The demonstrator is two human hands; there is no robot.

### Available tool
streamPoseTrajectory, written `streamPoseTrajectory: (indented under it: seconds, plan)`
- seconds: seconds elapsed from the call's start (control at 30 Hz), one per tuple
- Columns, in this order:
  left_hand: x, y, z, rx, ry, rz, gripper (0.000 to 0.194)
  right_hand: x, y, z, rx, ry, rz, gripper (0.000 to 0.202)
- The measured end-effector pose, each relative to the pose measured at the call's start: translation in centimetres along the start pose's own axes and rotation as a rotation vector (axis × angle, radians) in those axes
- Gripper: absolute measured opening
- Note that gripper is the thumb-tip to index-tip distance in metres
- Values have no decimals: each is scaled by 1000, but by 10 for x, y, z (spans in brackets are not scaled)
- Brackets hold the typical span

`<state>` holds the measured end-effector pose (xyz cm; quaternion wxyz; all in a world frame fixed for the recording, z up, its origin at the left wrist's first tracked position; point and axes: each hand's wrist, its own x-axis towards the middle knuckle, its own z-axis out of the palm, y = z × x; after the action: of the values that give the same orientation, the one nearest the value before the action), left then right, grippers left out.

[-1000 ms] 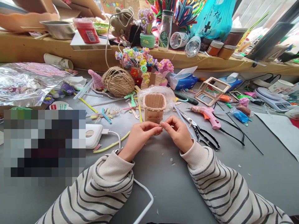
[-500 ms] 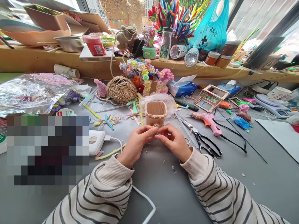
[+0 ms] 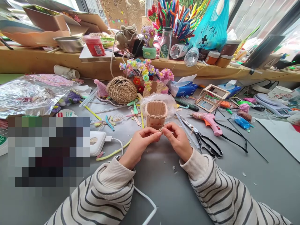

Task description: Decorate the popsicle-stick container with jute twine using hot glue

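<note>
Between both hands (image 3: 161, 140), twine (image 3: 160, 130) mostly hidden

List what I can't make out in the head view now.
All in the head view:
Small tan piece: mostly covered by left hand and right hand.
Wooden basket, lower front: behind the hands.
Pixelated patch: contents blanked out.
Scale: digits too small.
White sheet: cut off by right edge.
</note>
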<state>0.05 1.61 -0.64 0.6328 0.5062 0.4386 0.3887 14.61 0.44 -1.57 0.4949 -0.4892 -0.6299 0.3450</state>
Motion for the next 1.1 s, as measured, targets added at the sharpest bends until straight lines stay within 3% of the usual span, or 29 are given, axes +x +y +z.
streamPoseTrajectory:
  seconds: [0.2,0.4,0.73,1.1]
  plan:
    - [0,2,2,205,65,104,18,-2,0,-3,-35,10,-9,16]
    - [-1,3,4,243,87,117,19,-2,0,-2,-13,33,22,15]
    - [0,2,4,21,7,-46,17,-4,1,0,45,78,78,17]
    - [1,0,4,-187,-31,-111,33,-4,-1,2,109,117,140,19]
